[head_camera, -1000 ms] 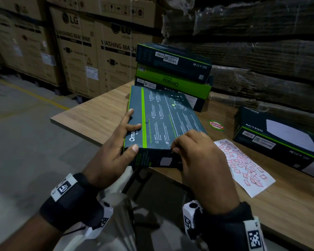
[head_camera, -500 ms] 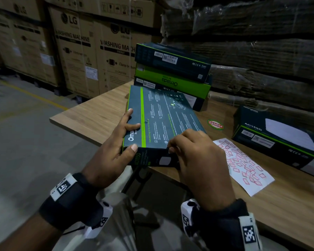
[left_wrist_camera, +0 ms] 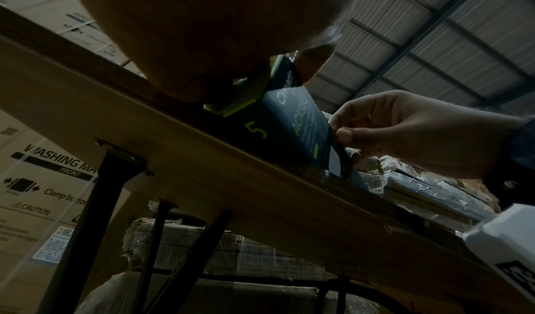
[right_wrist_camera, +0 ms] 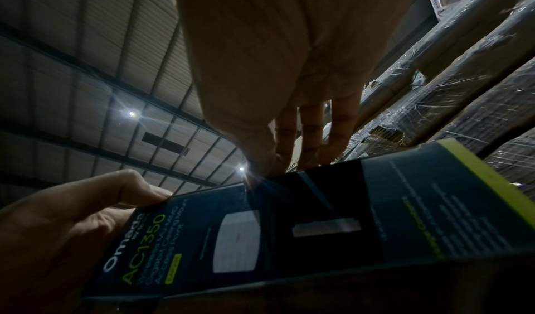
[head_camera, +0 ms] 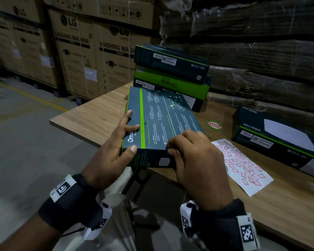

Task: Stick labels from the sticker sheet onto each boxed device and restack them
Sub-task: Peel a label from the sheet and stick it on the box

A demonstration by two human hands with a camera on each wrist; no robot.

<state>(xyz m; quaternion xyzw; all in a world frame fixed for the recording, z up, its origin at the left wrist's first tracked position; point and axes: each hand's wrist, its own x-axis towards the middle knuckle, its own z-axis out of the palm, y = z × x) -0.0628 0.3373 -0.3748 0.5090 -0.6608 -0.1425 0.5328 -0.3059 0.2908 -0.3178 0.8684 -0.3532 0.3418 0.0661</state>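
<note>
A dark Omada device box point(head_camera: 159, 122) with a green stripe lies at the table's near edge, its AC1350 end face point(right_wrist_camera: 202, 234) towards me. My left hand point(head_camera: 114, 147) grips its near left corner, thumb on top and fingers along the left side. My right hand point(head_camera: 194, 156) has curled fingers on the box's near top edge, with the thumb point(left_wrist_camera: 344, 135) against the end face. I cannot see a label between those fingers. The white sticker sheet point(head_camera: 243, 165) with red labels lies on the table to the right.
A stack of three Omada boxes point(head_camera: 170, 73) stands behind the held box. Another Omada box point(head_camera: 279, 134) sits at the right. A round red and green sticker point(head_camera: 214, 125) is on the wooden table point(head_camera: 91, 115). LG cartons and wrapped pallets stand behind.
Both hands keep their hold on the box. The right hand's fingers have shifted slightly along the near edge.
</note>
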